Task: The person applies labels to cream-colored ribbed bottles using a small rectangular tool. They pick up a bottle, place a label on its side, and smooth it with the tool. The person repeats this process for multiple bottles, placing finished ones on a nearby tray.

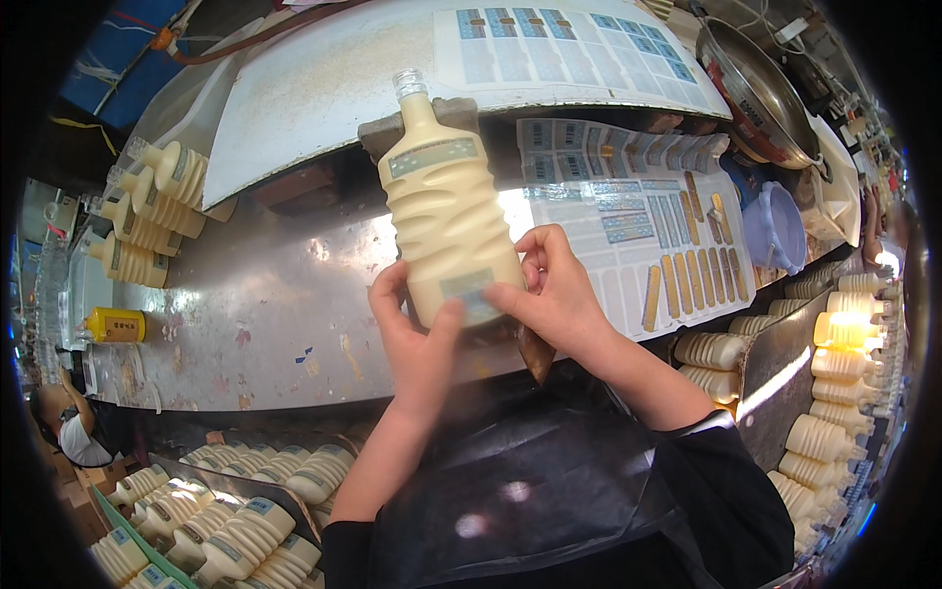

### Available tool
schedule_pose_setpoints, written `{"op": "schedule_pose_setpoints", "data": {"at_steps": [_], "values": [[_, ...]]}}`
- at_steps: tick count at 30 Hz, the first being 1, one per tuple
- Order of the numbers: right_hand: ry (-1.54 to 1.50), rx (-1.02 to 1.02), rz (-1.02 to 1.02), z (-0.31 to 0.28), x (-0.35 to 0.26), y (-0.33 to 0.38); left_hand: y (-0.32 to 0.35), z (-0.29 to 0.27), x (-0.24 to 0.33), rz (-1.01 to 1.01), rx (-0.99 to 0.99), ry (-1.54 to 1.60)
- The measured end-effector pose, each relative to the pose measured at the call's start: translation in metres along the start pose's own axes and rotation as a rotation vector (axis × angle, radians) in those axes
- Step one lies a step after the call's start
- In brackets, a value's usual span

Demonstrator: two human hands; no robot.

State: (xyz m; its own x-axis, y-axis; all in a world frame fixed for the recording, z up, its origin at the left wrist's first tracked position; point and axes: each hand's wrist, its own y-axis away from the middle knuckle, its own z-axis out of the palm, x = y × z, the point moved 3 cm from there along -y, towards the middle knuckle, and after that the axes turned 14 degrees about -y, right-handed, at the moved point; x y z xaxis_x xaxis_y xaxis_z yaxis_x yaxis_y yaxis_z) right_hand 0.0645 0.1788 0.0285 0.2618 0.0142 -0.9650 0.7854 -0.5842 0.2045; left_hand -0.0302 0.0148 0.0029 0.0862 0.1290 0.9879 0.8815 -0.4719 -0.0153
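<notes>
Cream bottle (451,221) between them, the left hand (410,339) and right hand (561,294) I watch remotely clasp its base, its upper part seemingly propped on a grey block (376,143) for support, a label sheet (613,236) within reach rightward.

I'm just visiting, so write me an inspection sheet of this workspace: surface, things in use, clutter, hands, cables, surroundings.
Surface: metal table, scuffed, marked with coloured flecks.
Job's things: cream bottle with a label low on its front; label sheet to its right.
Clutter: yellow jar at left; tub and pan at right.
Hands: left hand and right hand both hold the bottle, thumbs near the label.
Cables: pale wires at upper left.
Surroundings: stacked bottles at lower left, more at right; a person at far left.
</notes>
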Motion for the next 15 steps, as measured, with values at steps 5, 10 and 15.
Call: {"op": "schedule_pose_setpoints", "data": {"at_steps": [5, 10, 15], "values": [[-0.100, 0.014, -0.028, 0.003, 0.003, 0.000, 0.001, 0.000, 0.001, -0.006, 0.000, 0.017], [-0.083, 0.022, -0.069, 0.002, 0.003, 0.001, 0.000, 0.001, 0.001, -0.008, -0.004, 0.007], [-0.378, -0.086, -0.005, -0.021, -0.005, -0.010, 0.002, -0.001, 0.000, 0.047, -0.025, -0.109]]}}
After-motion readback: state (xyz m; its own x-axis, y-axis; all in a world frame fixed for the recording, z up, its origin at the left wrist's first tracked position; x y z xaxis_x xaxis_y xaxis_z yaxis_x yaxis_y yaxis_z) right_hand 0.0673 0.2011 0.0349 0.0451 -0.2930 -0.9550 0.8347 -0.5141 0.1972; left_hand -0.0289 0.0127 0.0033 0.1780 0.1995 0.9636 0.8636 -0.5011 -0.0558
